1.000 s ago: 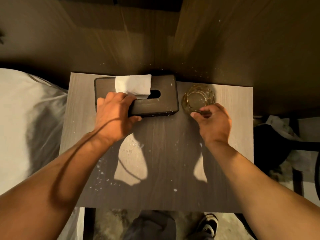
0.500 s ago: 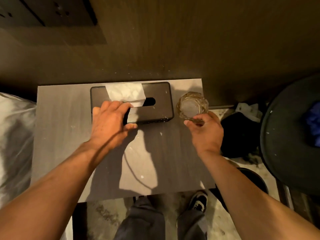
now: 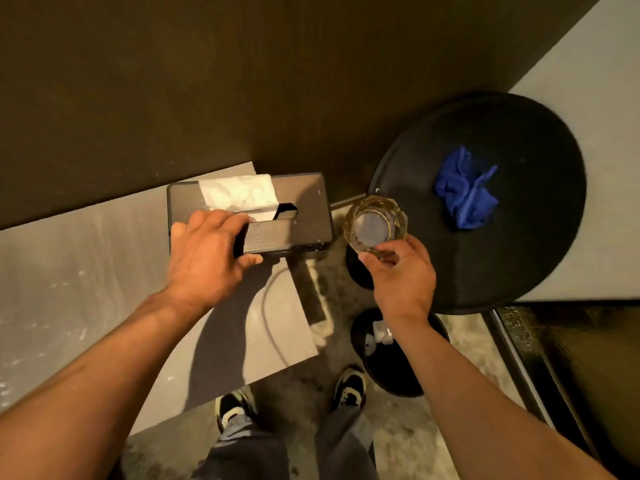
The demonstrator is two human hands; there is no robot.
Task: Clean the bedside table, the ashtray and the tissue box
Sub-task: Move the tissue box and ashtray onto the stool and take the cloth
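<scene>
My left hand (image 3: 207, 258) grips the dark tissue box (image 3: 298, 216) by its front left part, with a white tissue (image 3: 239, 194) sticking out of its slot. The box hangs past the right edge of the grey bedside table (image 3: 86, 265). My right hand (image 3: 401, 275) pinches the near rim of the glass ashtray (image 3: 375, 223) and holds it in the air between the bedside table and a round black table (image 3: 502, 244). White specks lie scattered on the bedside table's top.
A crumpled blue cloth (image 3: 465, 195) lies on the round black table at the right. Below my right forearm a black waste bin (image 3: 391, 355) with white paper in it stands on the floor. My shoes (image 3: 349, 389) are beside it. A dark wood wall runs behind.
Both hands have lifted their objects off the bedside table and carried them right. The view has swung right, bringing the round black table, blue cloth and bin into sight.
</scene>
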